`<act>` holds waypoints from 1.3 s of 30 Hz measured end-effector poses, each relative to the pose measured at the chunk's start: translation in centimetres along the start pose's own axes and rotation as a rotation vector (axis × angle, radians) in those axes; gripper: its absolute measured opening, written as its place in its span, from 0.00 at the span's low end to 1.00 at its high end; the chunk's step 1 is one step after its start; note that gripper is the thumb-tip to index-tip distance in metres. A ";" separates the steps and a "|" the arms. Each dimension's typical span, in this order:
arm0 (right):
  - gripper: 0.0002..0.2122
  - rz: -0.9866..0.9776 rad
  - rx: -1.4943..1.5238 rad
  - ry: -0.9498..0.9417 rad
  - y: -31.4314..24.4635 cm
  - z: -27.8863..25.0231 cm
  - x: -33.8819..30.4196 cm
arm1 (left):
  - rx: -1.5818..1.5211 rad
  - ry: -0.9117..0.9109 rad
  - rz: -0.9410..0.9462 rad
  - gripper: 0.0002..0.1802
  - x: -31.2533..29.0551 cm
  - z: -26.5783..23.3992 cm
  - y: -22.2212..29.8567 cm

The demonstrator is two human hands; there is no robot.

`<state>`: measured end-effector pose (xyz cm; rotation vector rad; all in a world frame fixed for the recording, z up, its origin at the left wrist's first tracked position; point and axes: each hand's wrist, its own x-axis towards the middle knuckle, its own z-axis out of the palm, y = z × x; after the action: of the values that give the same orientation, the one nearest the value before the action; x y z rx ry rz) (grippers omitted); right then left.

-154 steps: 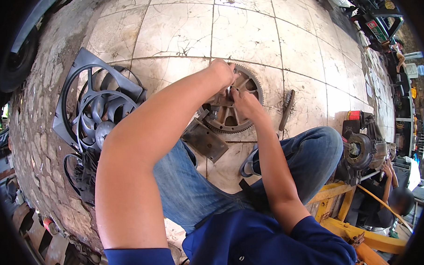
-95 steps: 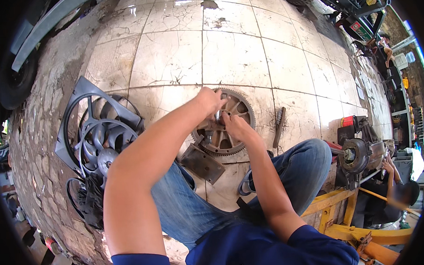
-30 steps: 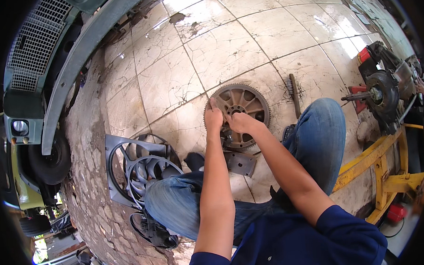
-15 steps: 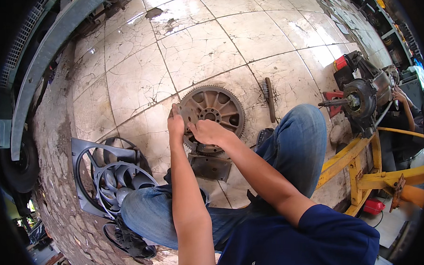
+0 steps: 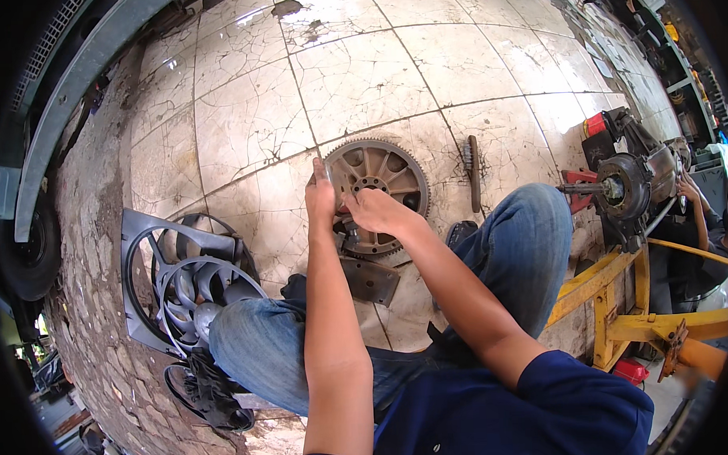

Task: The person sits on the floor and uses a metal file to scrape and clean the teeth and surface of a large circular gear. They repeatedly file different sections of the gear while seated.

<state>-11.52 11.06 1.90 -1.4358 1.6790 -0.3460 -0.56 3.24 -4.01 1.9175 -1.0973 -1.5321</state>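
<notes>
A flywheel with a toothed rim (image 5: 395, 164) lies flat on the tiles in front of me, with spokes and a ring of bolt holes at its hub. Over its left edge, my left hand (image 5: 321, 195) is closed on a flat grey metal plate (image 5: 336, 179), tilted so little of its face shows. My right hand (image 5: 375, 210) is curled close beside the plate, above the flywheel. A bit of red shows at its fingertips; what it grips is mostly hidden. Nearer me lies a dark rectangular metal block (image 5: 369, 282) with holes.
A wire brush (image 5: 473, 174) lies right of the flywheel. A radiator fan with shroud (image 5: 186, 290) sits at my left. To the right are a greasy machine assembly (image 5: 623, 182), a yellow steel frame (image 5: 624, 327) and another person's arm (image 5: 694, 200).
The plate has turned from showing its face to nearly edge-on in my left hand. My right hand has shifted slightly, and red now shows at its fingertips. The whole view has moved a little.
</notes>
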 end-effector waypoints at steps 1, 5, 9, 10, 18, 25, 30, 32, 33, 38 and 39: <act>0.26 0.009 -0.019 0.024 0.7 0.5 0.4 | -0.010 0.028 0.049 0.38 -0.5 0.5 0.0; 0.26 0.048 -0.032 0.071 3.1 1.4 1.3 | 0.014 0.025 0.118 0.38 -1.7 1.3 0.9; 0.26 -0.016 -0.101 0.003 0.1 0.7 0.0 | -0.015 0.076 0.078 0.37 -0.6 0.5 -0.2; 0.26 -0.017 -0.119 -0.009 -0.7 0.1 -0.5 | -0.040 0.070 0.062 0.37 -0.4 0.6 -0.3; 0.26 0.006 -0.171 0.087 0.0 0.3 -0.4 | -0.093 0.042 0.063 0.36 -0.3 1.2 -0.3; 0.27 -0.036 -0.172 0.041 -1.5 -0.7 -1.3 | -0.063 0.046 0.038 0.34 -1.1 0.7 0.3; 0.26 0.044 -0.116 0.045 -0.4 -0.1 -0.4 | -0.154 0.050 0.070 0.34 -1.2 0.5 0.1; 0.26 0.100 -0.106 0.031 1.6 0.5 0.3 | -0.108 0.032 0.092 0.34 -2.1 0.7 0.9; 0.26 0.098 -0.089 0.048 2.8 1.1 0.8 | -0.075 0.046 0.113 0.34 -2.1 0.9 0.8; 0.27 0.005 -0.091 0.061 3.6 2.0 1.4 | -0.058 0.108 0.184 0.35 -0.5 1.6 -0.7; 0.27 0.000 -0.081 0.039 2.7 1.4 1.0 | -0.073 0.101 0.157 0.35 -0.2 1.5 -0.9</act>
<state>-12.20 11.37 -1.16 -1.4971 1.7414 -0.3108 -1.72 4.12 -4.95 1.7944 -1.1041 -1.3570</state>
